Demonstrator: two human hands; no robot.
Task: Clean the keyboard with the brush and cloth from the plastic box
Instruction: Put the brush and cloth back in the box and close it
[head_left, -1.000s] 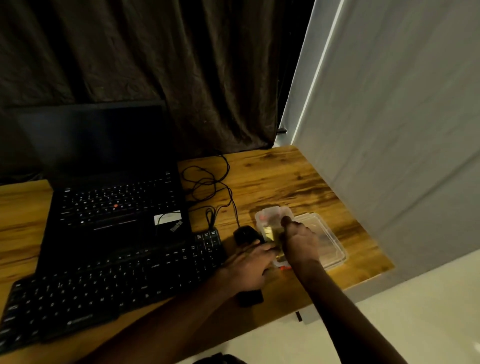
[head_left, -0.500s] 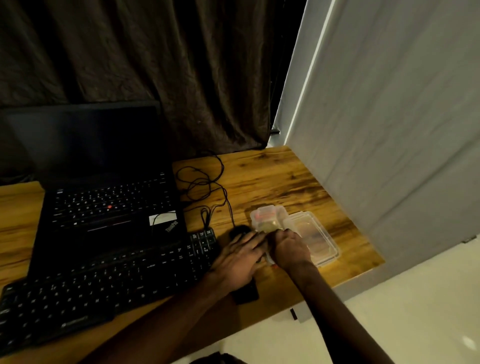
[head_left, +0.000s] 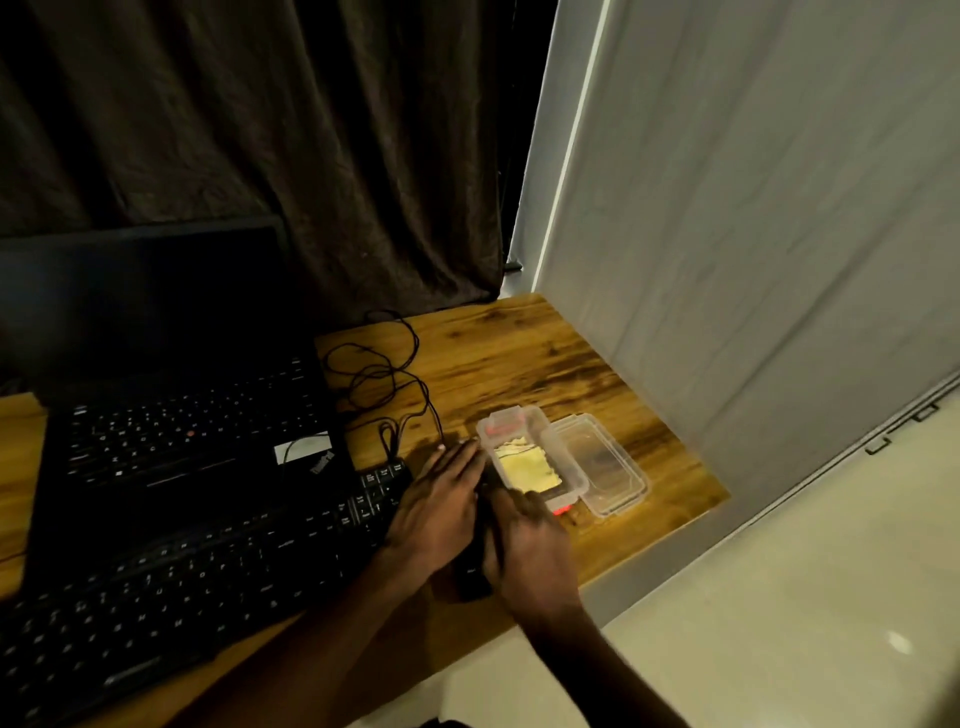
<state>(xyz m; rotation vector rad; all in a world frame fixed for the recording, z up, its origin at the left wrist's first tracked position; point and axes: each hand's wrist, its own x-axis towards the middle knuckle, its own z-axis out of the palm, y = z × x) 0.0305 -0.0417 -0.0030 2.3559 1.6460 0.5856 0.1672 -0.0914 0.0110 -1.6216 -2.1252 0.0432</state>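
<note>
The clear plastic box (head_left: 519, 418) stands open on the desk's right part, with a yellow cloth (head_left: 524, 467) lying inside. No brush is plainly visible. The black keyboard (head_left: 182, 587) lies in front of the laptop. My left hand (head_left: 436, 509) lies flat with straight fingers, its fingertips against the box's left side. My right hand (head_left: 530, 545) is just in front of the box's near end, back of the hand up. A dark object (head_left: 470, 577) shows between the two hands; I cannot tell whether my right hand holds it.
The box's clear lid (head_left: 602, 467) lies right beside the box. An open black laptop (head_left: 182, 415) stands behind the keyboard, and looped black cables (head_left: 379, 374) trail behind the box. The wooden desk (head_left: 519, 353) ends close to the right, by a grey wall.
My right hand has drawn back out of the box toward me, uncovering the yellow cloth. My left hand stays beside the box. The view has shifted slightly right.
</note>
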